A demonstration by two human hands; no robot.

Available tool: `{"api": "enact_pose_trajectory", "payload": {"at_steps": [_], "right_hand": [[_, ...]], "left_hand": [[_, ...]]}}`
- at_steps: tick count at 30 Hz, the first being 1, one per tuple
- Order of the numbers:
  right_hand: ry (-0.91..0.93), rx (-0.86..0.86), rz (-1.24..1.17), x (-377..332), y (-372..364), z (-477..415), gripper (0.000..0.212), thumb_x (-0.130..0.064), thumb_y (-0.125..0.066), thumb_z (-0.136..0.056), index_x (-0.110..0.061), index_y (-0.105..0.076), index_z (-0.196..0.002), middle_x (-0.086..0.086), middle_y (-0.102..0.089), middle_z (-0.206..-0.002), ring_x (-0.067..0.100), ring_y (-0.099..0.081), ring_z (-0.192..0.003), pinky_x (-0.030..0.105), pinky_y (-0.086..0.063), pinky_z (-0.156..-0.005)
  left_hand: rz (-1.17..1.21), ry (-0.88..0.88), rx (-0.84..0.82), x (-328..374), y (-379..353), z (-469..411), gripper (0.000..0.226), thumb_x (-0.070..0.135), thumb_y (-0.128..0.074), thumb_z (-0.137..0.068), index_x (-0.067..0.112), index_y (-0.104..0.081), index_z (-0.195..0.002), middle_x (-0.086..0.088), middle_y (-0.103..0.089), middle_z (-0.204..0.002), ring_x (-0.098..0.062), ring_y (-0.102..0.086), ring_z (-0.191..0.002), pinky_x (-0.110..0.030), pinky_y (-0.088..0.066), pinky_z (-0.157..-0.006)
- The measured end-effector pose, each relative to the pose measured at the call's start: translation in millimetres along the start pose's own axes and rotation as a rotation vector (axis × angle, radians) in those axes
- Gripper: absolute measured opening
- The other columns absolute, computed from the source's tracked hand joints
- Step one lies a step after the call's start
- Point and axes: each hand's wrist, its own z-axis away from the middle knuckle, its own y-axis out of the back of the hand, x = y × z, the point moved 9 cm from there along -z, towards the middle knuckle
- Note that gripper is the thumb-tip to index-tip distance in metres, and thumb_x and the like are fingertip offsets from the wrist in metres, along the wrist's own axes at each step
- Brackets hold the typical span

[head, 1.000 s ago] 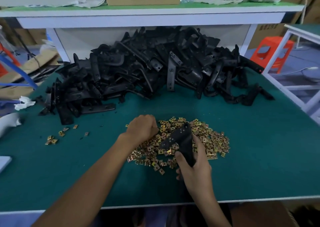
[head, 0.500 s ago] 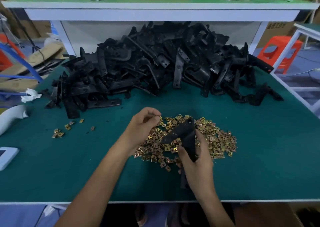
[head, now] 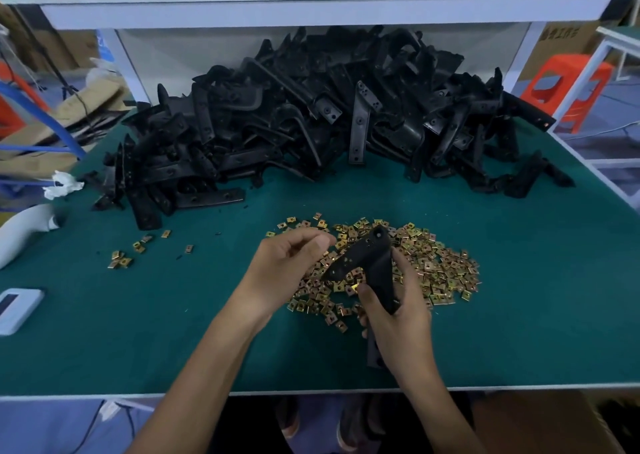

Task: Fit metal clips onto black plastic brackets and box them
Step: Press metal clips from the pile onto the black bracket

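the right hand (head: 398, 318) is clenched around an angled black plastic bracket (head: 363, 258), thumb on its near face and fingers wrapped behind the long arm, whose lower end pokes out below the palm. the bracket is held upright above the near side of a loose pile of small square brass-coloured metal clips (head: 436, 263), its corner at the top and its shorter arm sloping down to the left. the left hand (head: 284, 270) hovers just beside that shorter arm, over the left edge of the pile, with its fingers curled in toward the thumb; whether a clip sits between the fingertips cannot be made out. both forearms reach in from the near edge of the dark green table mat (head: 519, 297). a big tangled heap of matching black plastic brackets (head: 311, 124) lies along the far side of the mat under a white shelf (head: 311, 6). a few stray clips (head: 138, 249) lie well apart from the main pile, to the left. a flat white device (head: 17, 310) sits at the mat's left edge, and an orange plastic stool (head: 568, 90) stands off to the right, beyond the table.
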Motion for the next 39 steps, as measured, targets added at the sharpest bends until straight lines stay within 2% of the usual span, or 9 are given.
{"api": "enact_pose_trajectory", "payload": {"at_steps": [2,6,10,14,18,24,32,36,39], "right_hand": [[0.000,-0.015,0.002,-0.5,-1.2,0.3,0.066,-0.031,-0.071,-0.093,-0.071,-0.035,-0.130,-0.005,-0.072,-0.083,0.021,-0.068,-0.057,0.035,-0.057,-0.049],[-0.010,-0.038,-0.006,0.3,-2.1,0.7,0.064,-0.028,-0.069,-0.094,-0.061,-0.037,-0.139,-0.003,-0.073,-0.080,0.019,-0.069,-0.057,0.029,-0.056,-0.051],[-0.013,-0.052,-0.007,0.2,-3.0,1.2,0.065,-0.025,-0.068,-0.095,-0.054,-0.036,-0.144,-0.004,-0.075,-0.086,0.018,-0.069,-0.059,0.030,-0.058,-0.056],[-0.030,-0.058,-0.005,3.3,-4.3,1.1,0.067,-0.023,-0.067,-0.096,-0.050,-0.034,-0.148,-0.004,-0.074,-0.082,0.018,-0.067,-0.055,0.025,-0.054,-0.052],[-0.038,-0.059,0.006,5.3,-5.5,0.7,0.067,-0.025,-0.067,-0.096,-0.051,-0.034,-0.148,-0.005,-0.073,-0.082,0.018,-0.065,-0.053,0.026,-0.053,-0.050],[-0.049,-0.084,0.033,6.9,-8.3,-0.4,0.065,-0.028,-0.066,-0.096,-0.046,-0.034,-0.149,-0.004,-0.073,-0.079,0.016,-0.065,-0.053,0.023,-0.051,-0.050],[-0.047,-0.130,-0.005,5.5,-12.1,0.9,0.063,-0.027,-0.067,-0.097,-0.055,-0.035,-0.144,-0.006,-0.074,-0.084,0.014,-0.065,-0.054,0.022,-0.051,-0.050],[-0.046,-0.129,0.016,5.5,-11.2,0.7,0.063,-0.025,-0.066,-0.097,-0.052,-0.036,-0.145,-0.008,-0.075,-0.085,0.013,-0.067,-0.057,0.020,-0.050,-0.050],[-0.012,-0.125,0.057,2.5,-10.3,0.8,0.063,-0.023,-0.065,-0.098,-0.047,-0.036,-0.148,-0.007,-0.074,-0.081,0.014,-0.065,-0.053,0.025,-0.053,-0.051]], "left_hand": [[0.038,0.048,0.042,-4.6,-1.1,-1.5,0.014,0.028,-0.070,-0.094,0.037,-0.080,-0.095,0.015,-0.075,-0.093,0.001,-0.066,-0.086,-0.016,-0.052,-0.079],[0.098,0.120,0.098,-14.8,-0.3,-1.2,0.015,0.020,-0.075,-0.090,0.033,-0.082,-0.094,0.007,-0.078,-0.093,-0.005,-0.069,-0.086,-0.021,-0.055,-0.080],[0.099,0.145,0.085,-19.3,-5.0,1.7,0.021,0.019,-0.072,-0.092,0.038,-0.081,-0.090,0.007,-0.078,-0.098,-0.001,-0.069,-0.085,-0.016,-0.051,-0.071],[0.107,0.158,0.067,-23.1,-9.3,3.2,0.019,0.019,-0.072,-0.092,0.035,-0.081,-0.090,0.005,-0.078,-0.095,-0.005,-0.069,-0.083,-0.021,-0.055,-0.071],[0.052,0.127,0.048,-21.5,-7.8,0.9,0.019,0.018,-0.073,-0.092,0.034,-0.081,-0.090,0.003,-0.079,-0.093,-0.007,-0.071,-0.083,-0.021,-0.056,-0.076],[-0.100,0.074,-0.040,-13.7,-4.5,-3.9,0.021,0.015,-0.072,-0.092,0.034,-0.081,-0.090,0.001,-0.078,-0.088,-0.009,-0.069,-0.078,-0.022,-0.056,-0.072],[-0.119,0.109,-0.135,-13.4,0.3,-5.8,0.019,0.010,-0.072,-0.092,0.026,-0.081,-0.091,-0.003,-0.077,-0.089,-0.009,-0.068,-0.079,-0.021,-0.055,-0.072],[-0.216,0.133,-0.159,-13.1,-1.8,-9.3,0.016,0.015,-0.073,-0.091,0.029,-0.081,-0.090,0.001,-0.078,-0.090,-0.013,-0.072,-0.085,-0.028,-0.059,-0.080],[-0.210,0.169,-0.142,-15.0,-7.4,-6.8,0.015,0.017,-0.076,-0.089,0.031,-0.081,-0.085,0.008,-0.078,-0.093,-0.009,-0.073,-0.086,-0.020,-0.055,-0.075]]}}
